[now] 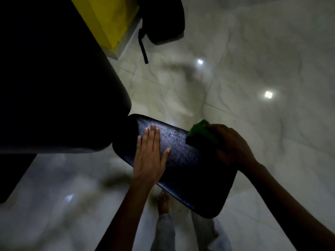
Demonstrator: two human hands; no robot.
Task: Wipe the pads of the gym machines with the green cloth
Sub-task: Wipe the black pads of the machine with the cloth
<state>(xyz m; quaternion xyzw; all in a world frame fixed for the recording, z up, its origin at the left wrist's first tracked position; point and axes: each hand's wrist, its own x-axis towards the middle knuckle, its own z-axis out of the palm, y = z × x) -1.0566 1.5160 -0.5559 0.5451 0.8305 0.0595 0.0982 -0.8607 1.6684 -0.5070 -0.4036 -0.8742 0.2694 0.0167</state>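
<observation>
While the left hand (151, 156) lies flat with straight fingers on the black seat pad (183, 160), the right hand (230, 144) grips the green cloth (201, 131), pressing it against the pad's far edge

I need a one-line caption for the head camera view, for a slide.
Left hand rests flat on a dark seat pad while the right hand presses a green cloth on its far edge.
</observation>
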